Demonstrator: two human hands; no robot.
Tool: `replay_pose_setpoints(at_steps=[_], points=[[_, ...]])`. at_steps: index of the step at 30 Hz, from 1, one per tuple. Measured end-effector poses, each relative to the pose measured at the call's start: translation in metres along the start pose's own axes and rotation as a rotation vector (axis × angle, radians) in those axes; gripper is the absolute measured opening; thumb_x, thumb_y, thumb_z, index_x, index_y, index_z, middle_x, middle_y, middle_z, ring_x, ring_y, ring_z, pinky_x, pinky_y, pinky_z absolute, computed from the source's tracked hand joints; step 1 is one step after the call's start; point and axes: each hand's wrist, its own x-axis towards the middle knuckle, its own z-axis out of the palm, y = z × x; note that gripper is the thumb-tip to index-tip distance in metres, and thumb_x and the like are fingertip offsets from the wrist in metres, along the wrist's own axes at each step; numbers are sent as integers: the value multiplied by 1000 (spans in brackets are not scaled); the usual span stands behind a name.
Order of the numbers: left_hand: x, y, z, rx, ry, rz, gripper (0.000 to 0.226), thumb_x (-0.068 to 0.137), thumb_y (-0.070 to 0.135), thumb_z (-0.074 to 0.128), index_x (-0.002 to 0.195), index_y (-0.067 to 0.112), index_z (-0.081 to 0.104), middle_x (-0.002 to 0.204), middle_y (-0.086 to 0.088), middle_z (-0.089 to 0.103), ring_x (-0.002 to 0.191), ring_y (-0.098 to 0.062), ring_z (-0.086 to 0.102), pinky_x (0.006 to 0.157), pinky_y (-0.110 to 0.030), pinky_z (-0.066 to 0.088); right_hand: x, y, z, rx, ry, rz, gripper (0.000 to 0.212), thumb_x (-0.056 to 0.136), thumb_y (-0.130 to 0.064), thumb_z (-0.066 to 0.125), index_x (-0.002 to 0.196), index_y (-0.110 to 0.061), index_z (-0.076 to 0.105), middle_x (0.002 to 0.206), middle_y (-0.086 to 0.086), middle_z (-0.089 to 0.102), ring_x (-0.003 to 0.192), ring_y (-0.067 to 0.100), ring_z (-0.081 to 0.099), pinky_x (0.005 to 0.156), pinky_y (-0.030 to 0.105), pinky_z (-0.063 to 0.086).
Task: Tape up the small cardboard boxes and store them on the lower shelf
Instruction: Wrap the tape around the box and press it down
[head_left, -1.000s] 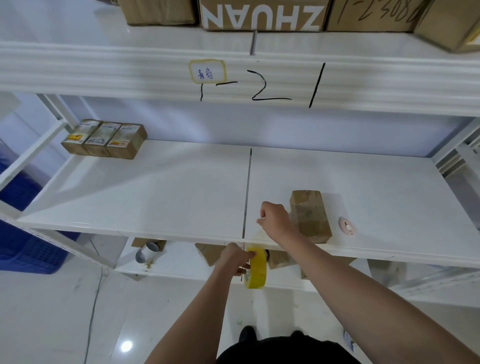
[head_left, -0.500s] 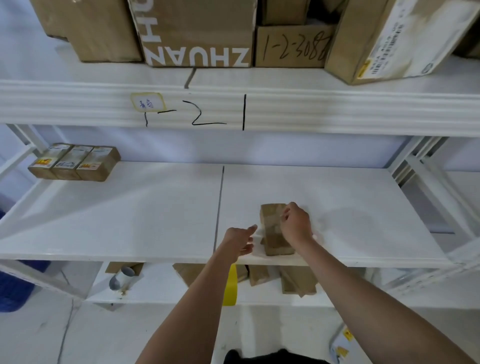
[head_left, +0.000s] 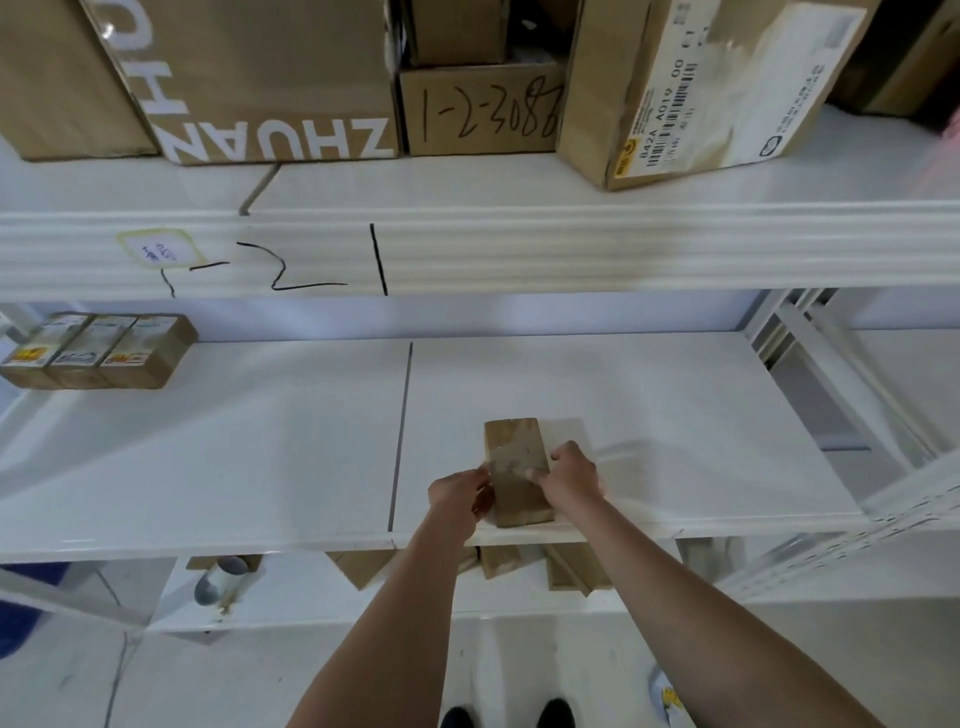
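Observation:
A small brown cardboard box (head_left: 517, 457) lies on the white middle shelf (head_left: 260, 457), close to its front edge. My left hand (head_left: 460, 499) holds the box's left side with curled fingers. My right hand (head_left: 569, 480) grips its right side, thumb on the taped top. The yellow tape roll is not in sight. Below, on the lower shelf (head_left: 291, 587), several more small brown boxes (head_left: 498, 561) show under the shelf edge.
Three labelled small boxes (head_left: 98, 351) sit in a row at the middle shelf's far left. Large cartons (head_left: 270, 83) fill the top shelf. A grey-white cylinder (head_left: 221, 577) lies on the lower shelf. Blue crate (head_left: 15, 623) at left. My shoes (head_left: 509, 714) show on the floor.
My left hand let go of the yellow tape roll below the shelf edge and rose to the box. My right hand moved from the left of the box onto it. The view tilted up.

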Motion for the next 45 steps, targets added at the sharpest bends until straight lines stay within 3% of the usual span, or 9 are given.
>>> replay_pose_setpoints(at_steps=[9,14,17,20,25,30,33,38,45], points=[[-4,-13,15,-137,75,-102,32,87,26,80,104,0,71,102,-14,75,94,-29,72,78,-35,59,8,13,7,45,5,23,51,91,-45,72,126,-16,50,88,-9,50,64,-1,37,58,25,26],[-8,-18,20,-153,177,-64,31,84,34,81,94,6,73,96,-8,75,88,-23,70,66,-30,55,8,13,8,3,9,-15,48,92,-45,70,124,-16,48,113,2,66,80,14,45,68,31,29],[-3,-25,18,-100,111,20,22,99,39,60,91,19,66,102,-1,66,90,-17,62,78,-23,53,5,13,9,-11,10,-35,49,93,-46,69,125,-15,48,116,2,67,89,19,56,76,32,30],[-9,-19,18,63,152,14,24,96,44,64,92,21,65,90,2,64,71,-12,56,48,-18,46,4,14,9,-12,12,-45,49,94,-45,67,126,-15,47,117,3,66,103,24,61,76,32,31],[-6,-14,19,196,158,113,35,100,15,54,133,26,56,109,6,62,96,-17,60,77,-19,50,3,12,10,-4,-14,-67,41,98,-37,64,126,-12,47,107,4,63,84,16,50,53,20,22],[0,-18,16,632,292,179,28,96,11,54,122,21,57,82,6,49,88,-15,54,73,-21,42,6,11,8,-38,-38,-30,29,100,-27,62,125,-14,53,97,-1,60,73,9,51,51,21,26],[-1,-11,20,250,328,184,28,96,18,59,124,18,58,84,6,53,83,-17,55,75,-25,46,6,11,6,-60,-31,-3,22,99,-24,60,120,-17,56,83,-6,54,66,3,43,50,21,24],[-8,-6,27,346,356,325,36,95,23,65,65,5,69,70,-12,70,72,-29,69,76,-36,57,5,7,6,-107,-7,-5,18,99,-27,60,113,-16,59,86,-3,59,67,8,47,50,23,25],[-8,2,35,823,381,456,12,98,7,57,86,4,56,81,-8,58,70,-18,55,62,-27,42,1,-5,1,-210,35,26,12,100,-17,62,110,-13,65,100,2,68,80,17,55,55,22,28]])
